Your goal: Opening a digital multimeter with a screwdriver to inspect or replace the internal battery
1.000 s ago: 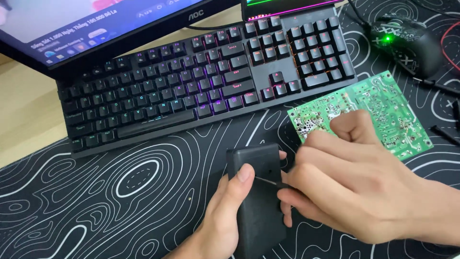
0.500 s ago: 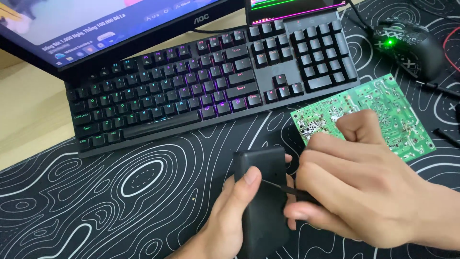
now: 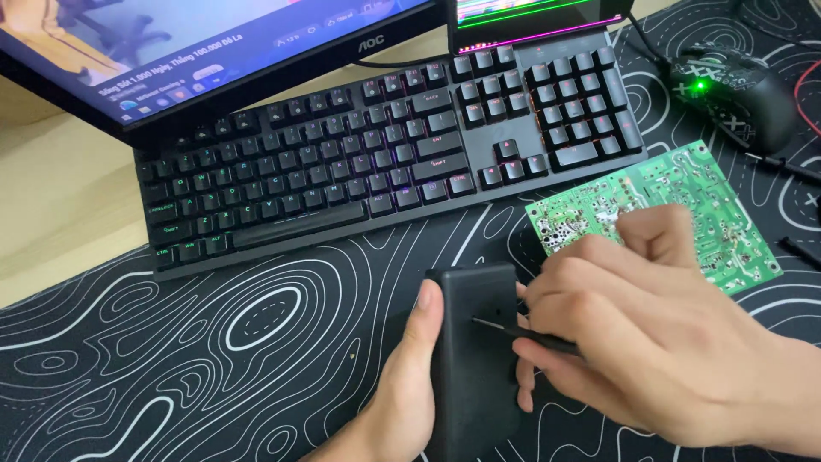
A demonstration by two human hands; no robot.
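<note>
My left hand (image 3: 402, 389) grips a black rectangular plastic case (image 3: 475, 359) from its left side, thumb along the edge, holding it upright on the patterned desk mat. My right hand (image 3: 650, 338) is closed around a thin black screwdriver (image 3: 522, 334), whose metal tip touches the face of the case near its middle. A green circuit board (image 3: 684, 210) lies flat on the mat just behind my right hand, partly covered by my fingers.
A black backlit keyboard (image 3: 385, 162) runs across the mat (image 3: 171, 359) behind the case. A monitor (image 3: 197, 43) stands at the top left, a black mouse with a green light (image 3: 735, 94) at the top right. Bare wooden desk (image 3: 60, 197) shows at left.
The view has shifted slightly, so keyboard and board sit further right. My right hand has brought the screwdriver tip onto the case's face. My left hand keeps its grip.
</note>
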